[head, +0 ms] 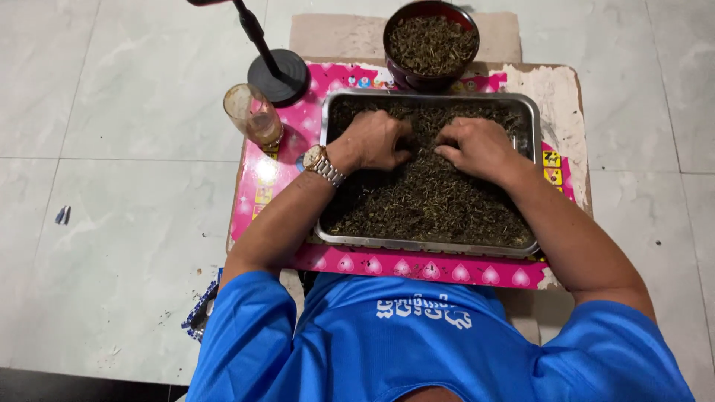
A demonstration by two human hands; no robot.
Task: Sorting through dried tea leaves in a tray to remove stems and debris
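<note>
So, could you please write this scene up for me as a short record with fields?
Setting: low pink table on a pale tiled floor
Main thing: metal tray filled with dark dried leaves
Left hand: knuckles up, fingers curled into the leaves; wristwatch on the wrist
Right hand: palm down, fingers in the leaves, close beside the left hand
Behind tray: dark bowl of the same leaves
Left of tray: glass with a little brownish liquid; black round stand
Clothing: blue shirt
</note>
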